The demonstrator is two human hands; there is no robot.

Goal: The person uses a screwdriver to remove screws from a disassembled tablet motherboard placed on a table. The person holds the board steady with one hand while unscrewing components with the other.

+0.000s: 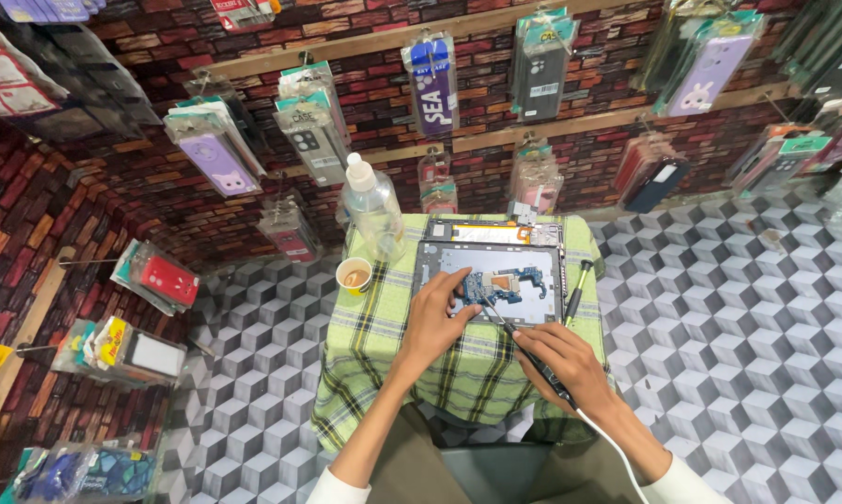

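Right hand: nearest the camera, closed around a dark pen-like tool with a white cord trailing toward the body; the tip reaches the board.
Left hand: fingers spread and pressed flat on the tray's near-left edge, gripping nothing, just steadying.
Board: small blue circuit board lying on the grey tray, in the middle of the table, just past both hands.
Risk, tip: if the tool slips, its point could skid across the board and scratch or knock off a small part; the long reach and the cord's pull would be likely causes.
Risk, tray: it rests loose on a checked cloth; a push from the left hand could slide it, cloth and all.
Risk, cup: a paper cup with drink stands just left of the tray, and a clear bottle behind it; an elbow or a tug on the cloth could tip either toward the board.
Risk, screwdriver: it lies at the table's right edge and may roll off.
Hidden: the exact tip contact is too small to make out; I cannot tell whether the tool is hot or what kind it is.
Cut off: the cord's far end leaves the picture at the bottom.
Hard to see: the opened device behind the tray is partly covered; phone cases on the brick wall are distorted.
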